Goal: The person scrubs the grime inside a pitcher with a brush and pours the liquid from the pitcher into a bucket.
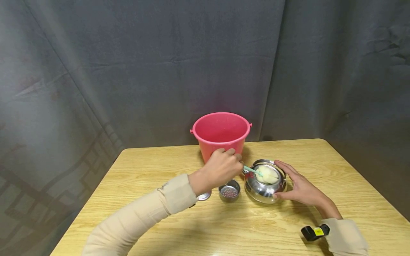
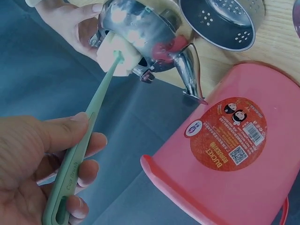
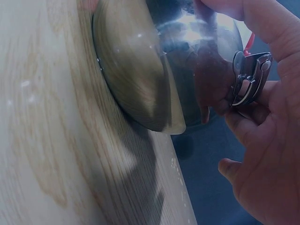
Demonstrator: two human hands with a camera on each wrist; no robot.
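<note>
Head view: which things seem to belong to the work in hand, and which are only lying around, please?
Seem to belong:
sponge brush, in the left hand
steel kettle, right hand on it

Seem only nearby:
perforated strainer, perhaps a kettle part
small round metal piece, partly hidden
pink bucket

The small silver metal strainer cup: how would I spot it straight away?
On the pale wooden table, find the large pink plastic bucket. Nearer the person, just left of the round silver metal teapot, sits the strainer cup. Unlike the teapot, it has no spout, and small holes pierce it.
</note>
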